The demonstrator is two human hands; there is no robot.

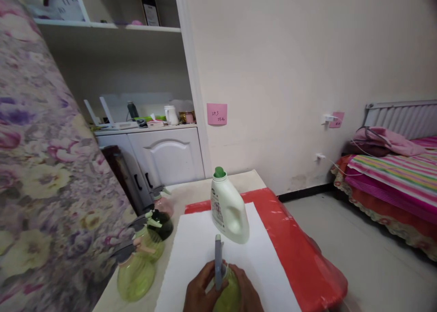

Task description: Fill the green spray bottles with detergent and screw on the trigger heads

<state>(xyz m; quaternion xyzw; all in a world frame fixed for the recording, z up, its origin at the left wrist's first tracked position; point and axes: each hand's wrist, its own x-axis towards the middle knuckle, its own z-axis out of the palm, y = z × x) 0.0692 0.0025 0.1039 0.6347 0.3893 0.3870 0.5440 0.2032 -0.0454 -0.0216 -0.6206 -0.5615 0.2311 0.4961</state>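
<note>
Near the bottom of the head view, a yellow-green spray bottle (228, 298) stands over the white sheet, its grey spray head (218, 259) pointing away from me. My left hand (203, 289) is closed at the neck and spray head, fingers pinched around it. Against the bottle's right side, my right hand (248, 291) is wrapped round the round body. Just beyond both hands a pale green detergent jug (228, 209) with a green cap stands upright. The lower part of the bottle is cut off by the frame edge.
Several more spray bottles (135, 278) line the table's left edge. A white sheet (184, 257) lies over a red cover (290, 248) on the table. A floral curtain (44, 166) hangs at left; a bed (403, 180) stands at right.
</note>
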